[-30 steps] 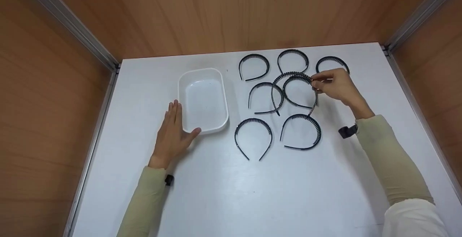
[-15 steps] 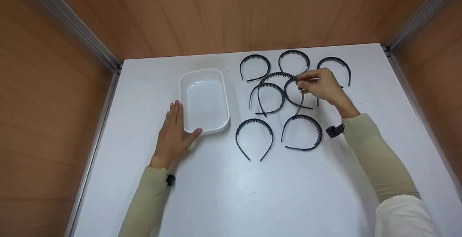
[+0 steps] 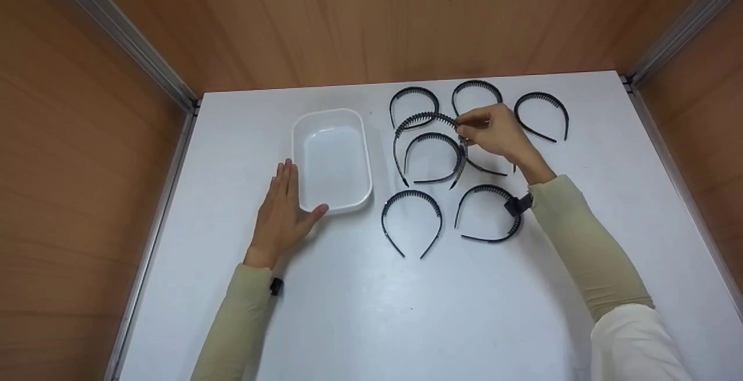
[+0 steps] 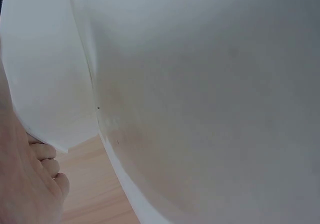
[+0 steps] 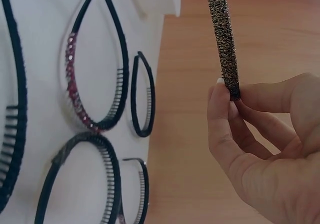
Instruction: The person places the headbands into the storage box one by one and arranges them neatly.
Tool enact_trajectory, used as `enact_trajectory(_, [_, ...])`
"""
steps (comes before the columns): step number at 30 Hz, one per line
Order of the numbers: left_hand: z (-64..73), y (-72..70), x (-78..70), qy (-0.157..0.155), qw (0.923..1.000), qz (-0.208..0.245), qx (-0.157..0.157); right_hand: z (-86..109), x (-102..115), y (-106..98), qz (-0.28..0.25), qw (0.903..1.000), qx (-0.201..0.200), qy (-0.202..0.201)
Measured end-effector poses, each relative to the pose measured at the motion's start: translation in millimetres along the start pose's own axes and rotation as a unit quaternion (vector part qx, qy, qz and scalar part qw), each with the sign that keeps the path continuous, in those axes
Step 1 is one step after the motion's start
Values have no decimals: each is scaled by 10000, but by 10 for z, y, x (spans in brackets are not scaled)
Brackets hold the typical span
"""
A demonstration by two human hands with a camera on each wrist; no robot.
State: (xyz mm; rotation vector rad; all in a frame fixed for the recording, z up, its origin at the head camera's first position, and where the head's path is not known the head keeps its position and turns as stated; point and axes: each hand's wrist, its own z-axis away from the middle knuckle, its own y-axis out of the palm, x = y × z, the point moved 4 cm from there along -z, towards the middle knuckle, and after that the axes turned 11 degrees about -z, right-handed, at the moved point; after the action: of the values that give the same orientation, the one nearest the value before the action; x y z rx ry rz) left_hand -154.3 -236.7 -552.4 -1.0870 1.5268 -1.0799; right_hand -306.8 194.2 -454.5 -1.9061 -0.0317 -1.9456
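My right hand (image 3: 493, 134) pinches a black toothed headband (image 3: 426, 115) between thumb and fingers, raised above the others. In the right wrist view, the band (image 5: 223, 39) has a gold-and-black glittery outer face, and the fingertips hold it low down. To the left stands a white rectangular tray (image 3: 365, 154), with nothing inside. My left hand (image 3: 278, 212) rests along its left wall, fingers straight and thumb spread at the near corner. In the left wrist view, the tray wall (image 4: 45, 69) shows beside the left hand (image 4: 25, 174).
Several more black headbands lie on the white table (image 3: 371, 323), among them a near one (image 3: 382, 224), a far right one (image 3: 567, 119) and one partly behind the right wrist camera (image 3: 487, 241). One carries red sparkling stones (image 5: 71, 74). Wood panels (image 3: 371, 27) enclose the table.
My right hand has carried the raised headband leftward over the others, toward the tray. The far right headband has come fully into sight. My left hand keeps its place at the tray.
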Motion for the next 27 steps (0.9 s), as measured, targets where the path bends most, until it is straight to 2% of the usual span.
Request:
enact_trajectory(5, [-21, -4, -1, 8, 9999, -121, -49, -116, 65, 164, 45, 9999, 70, -132])
enact_trajectory(13, [-35, -5, -23, 27, 9998, -158, -122, -207, 156, 401, -144, 9995, 278, -66])
enact_trajectory(27, [-50, -6, -35, 4, 9995, -304, 87, -333, 234, 696, -359, 9985, 375, -184])
